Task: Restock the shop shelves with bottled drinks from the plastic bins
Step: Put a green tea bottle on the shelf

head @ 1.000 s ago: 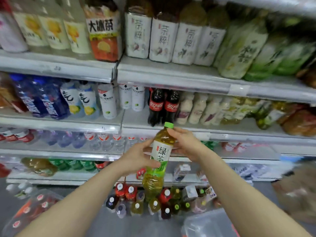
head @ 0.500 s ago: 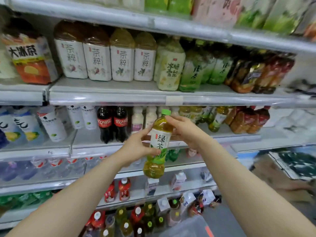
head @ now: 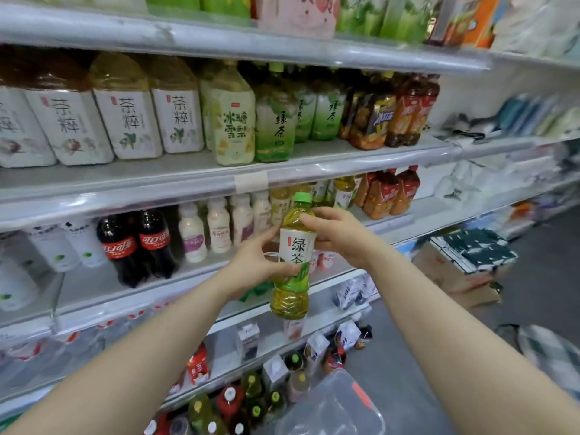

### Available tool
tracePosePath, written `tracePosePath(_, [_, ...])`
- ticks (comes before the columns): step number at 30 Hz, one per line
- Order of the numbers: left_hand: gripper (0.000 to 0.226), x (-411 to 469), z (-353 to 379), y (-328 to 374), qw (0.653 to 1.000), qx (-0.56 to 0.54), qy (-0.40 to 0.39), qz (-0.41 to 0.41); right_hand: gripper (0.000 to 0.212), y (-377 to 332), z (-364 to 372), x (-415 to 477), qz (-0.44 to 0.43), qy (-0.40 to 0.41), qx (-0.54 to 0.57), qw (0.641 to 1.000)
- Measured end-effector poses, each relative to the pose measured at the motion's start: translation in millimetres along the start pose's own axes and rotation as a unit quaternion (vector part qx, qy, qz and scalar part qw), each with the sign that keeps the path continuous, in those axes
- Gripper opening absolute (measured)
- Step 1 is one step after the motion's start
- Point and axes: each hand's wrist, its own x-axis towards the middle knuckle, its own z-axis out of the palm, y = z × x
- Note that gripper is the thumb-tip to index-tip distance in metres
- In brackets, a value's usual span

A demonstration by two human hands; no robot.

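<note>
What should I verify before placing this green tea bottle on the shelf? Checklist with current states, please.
1. Grip: left hand and right hand both hold the green tea bottle: ok.
2. The green cap sits on the neck: ok.
3. The label is readable and faces the camera: ok.
4. Matching product: large green tea bottles on the upper shelf show the same characters: ok.
5. Free slot on the middle shelf behind the bottle: cannot tell, hands hide it.
</note>
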Motion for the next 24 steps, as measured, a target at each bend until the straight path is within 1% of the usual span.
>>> tracePosePath(2, [0.082,9,12,0,1.000,0.004,-0.010,-0.001,0.038,7,-15,0,0.008,0.013,0.004,1.000])
tracePosePath(5, [0.092,29,37,1,1.000,0.009,-0.023,0.001,0.051,20,-44,5,0.019,0.022,0.002,1.000])
tracePosePath(8, [0.091,56,71,2,1.000,-0.002,-0.030,-0.009,0.054,31,-84,16,0.030,0.030,-0.010,0.999])
tracePosePath(11, [0.094,95,111,0,1.000,-0.005,-0.019,-0.015,0.056,41,-132,33,0.025,0.024,-0.046,0.998])
tracePosePath(13, [0.096,122,142,-3,1.000,-0.013,-0.002,-0.028,0.053,50,-167,49,0.022,0.007,-0.060,0.998])
tracePosePath(17, [0.089,173,208,-7,0.996,-0.056,0.025,-0.060,0.045,73,-236,86,0.031,-0.002,-0.098,0.995])
tracePosePath(18, [0.092,186,221,-9,0.995,-0.065,0.031,-0.069,0.045,77,-251,95,0.035,-0.005,-0.105,0.994])
tracePosePath(19, [0.099,198,232,-13,0.994,-0.070,0.038,-0.075,0.045,82,-263,104,0.038,-0.012,-0.111,0.993])
tracePosePath(21, [0.107,222,248,-17,0.993,-0.064,0.047,-0.083,0.036,91,-285,121,0.040,-0.022,-0.112,0.993])
tracePosePath(24, [0.098,260,262,-25,0.991,-0.080,0.065,-0.084,0.034,104,-310,153,0.014,-0.031,-0.111,0.993])
